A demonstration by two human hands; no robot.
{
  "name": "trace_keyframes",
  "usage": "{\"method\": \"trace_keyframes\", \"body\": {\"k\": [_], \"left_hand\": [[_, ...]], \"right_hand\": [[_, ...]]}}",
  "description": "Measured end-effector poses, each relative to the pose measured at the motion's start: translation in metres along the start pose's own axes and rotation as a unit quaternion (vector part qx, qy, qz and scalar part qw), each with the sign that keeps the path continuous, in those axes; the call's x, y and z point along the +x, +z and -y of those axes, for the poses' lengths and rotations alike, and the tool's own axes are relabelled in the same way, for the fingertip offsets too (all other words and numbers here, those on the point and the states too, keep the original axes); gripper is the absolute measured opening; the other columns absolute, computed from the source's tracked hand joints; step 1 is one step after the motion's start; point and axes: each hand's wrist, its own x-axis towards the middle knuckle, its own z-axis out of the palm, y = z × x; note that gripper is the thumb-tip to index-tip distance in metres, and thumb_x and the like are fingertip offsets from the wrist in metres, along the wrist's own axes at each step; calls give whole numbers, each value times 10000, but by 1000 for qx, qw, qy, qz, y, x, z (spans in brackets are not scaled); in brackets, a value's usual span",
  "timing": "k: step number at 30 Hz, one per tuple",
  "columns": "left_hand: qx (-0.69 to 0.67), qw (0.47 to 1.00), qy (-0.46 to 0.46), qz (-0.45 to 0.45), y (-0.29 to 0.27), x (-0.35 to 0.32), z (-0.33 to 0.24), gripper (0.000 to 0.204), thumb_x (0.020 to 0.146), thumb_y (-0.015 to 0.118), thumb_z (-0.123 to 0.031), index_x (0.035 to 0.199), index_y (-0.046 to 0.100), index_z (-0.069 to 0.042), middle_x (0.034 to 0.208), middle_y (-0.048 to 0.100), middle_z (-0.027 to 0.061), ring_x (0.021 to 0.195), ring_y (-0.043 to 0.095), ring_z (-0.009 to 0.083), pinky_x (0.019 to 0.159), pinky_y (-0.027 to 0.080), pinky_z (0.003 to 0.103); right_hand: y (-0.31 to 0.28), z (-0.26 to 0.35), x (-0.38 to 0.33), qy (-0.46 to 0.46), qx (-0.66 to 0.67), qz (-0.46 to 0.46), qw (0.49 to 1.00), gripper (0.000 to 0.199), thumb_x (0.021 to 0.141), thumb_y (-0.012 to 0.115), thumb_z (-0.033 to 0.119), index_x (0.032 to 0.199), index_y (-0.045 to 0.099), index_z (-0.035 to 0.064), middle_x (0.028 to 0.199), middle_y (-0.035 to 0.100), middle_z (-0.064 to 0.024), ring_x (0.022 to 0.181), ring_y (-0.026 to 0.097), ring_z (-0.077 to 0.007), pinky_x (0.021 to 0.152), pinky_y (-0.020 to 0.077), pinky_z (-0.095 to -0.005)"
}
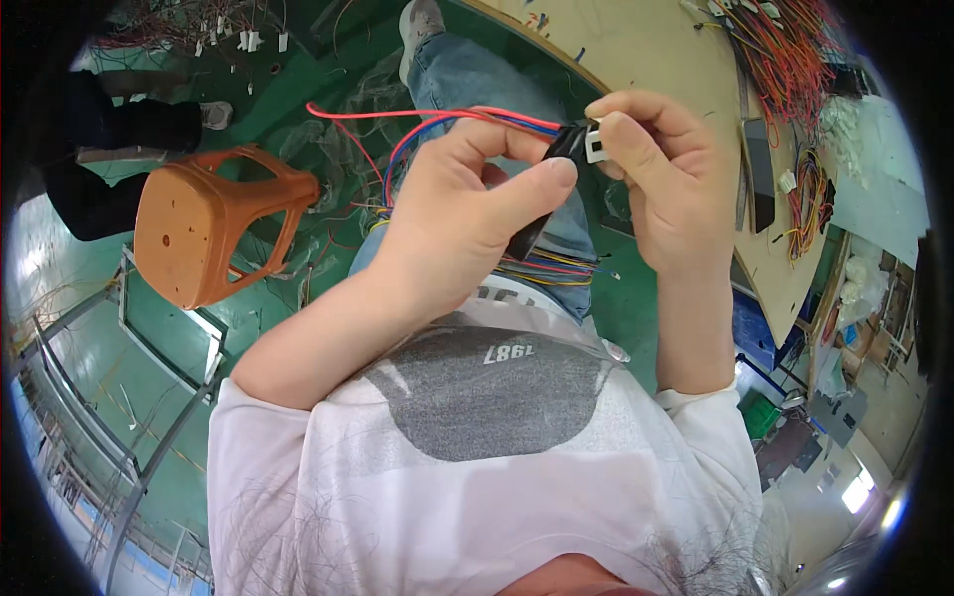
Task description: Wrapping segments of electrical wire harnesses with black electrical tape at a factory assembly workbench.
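My left hand (447,199) pinches a bundle of red and blue wires (427,121) between thumb and fingers, in front of my body. Black tape (568,141) covers the bundle's right end, and a dark strip (529,238) hangs below the left thumb. Whether that strip is part of the same tape I cannot tell. At the end of the bundle is a white connector (596,149), gripped between thumb and index finger of my right hand (671,169). More yellow, red and blue wires (556,264) lie across my lap.
An orange plastic stool (179,233) stands on the green floor at left, near another person's shoe (216,115). A pale table (656,60) at right carries bundles of coloured wires (785,60). Metal framing (164,348) is at lower left; wires with white connectors (248,40) hang far left.
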Motion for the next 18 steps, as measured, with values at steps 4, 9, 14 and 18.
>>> {"method": "trace_keyframes", "body": {"k": [4, 9, 14, 18], "left_hand": [[67, 997, 34, -22, 0, 5, 2, 138, 768, 620, -87, 868, 553, -18, 787, 591, 30, 675, 551, 76, 621, 444, 210], [-109, 991, -77, -11, 10, 2, -8, 134, 770, 621, -122, 823, 555, -18, 725, 547, 1, 625, 485, 54, 573, 398, 208], [-103, 993, -46, 25, 7, 10, 5, 132, 794, 600, -132, 831, 559, -12, 743, 557, 13, 653, 497, 61, 591, 404, 209], [-117, 990, -75, 30, 11, 7, -1, 144, 808, 588, -140, 858, 565, -6, 763, 572, 17, 678, 506, 65, 629, 404, 213]], "right_hand": [[1, -4, 7, 102, 144, 2, 984, 153, 799, 607, 144, 860, 603, 3, 700, 561, 4, 571, 438, -41, 523, 349, -172], [11, -8, 8, -8, -12, -41, 999, 126, 786, 617, 119, 830, 606, 2, 693, 571, 2, 612, 478, -40, 559, 376, -172], [13, -7, 7, -18, 5, -41, 999, 117, 781, 618, 95, 843, 604, -3, 732, 586, -9, 652, 508, -49, 587, 397, -176], [16, -9, 5, -40, -1, -62, 997, 110, 781, 614, 87, 839, 602, -6, 724, 588, -11, 639, 509, -48, 583, 402, -179]]}}
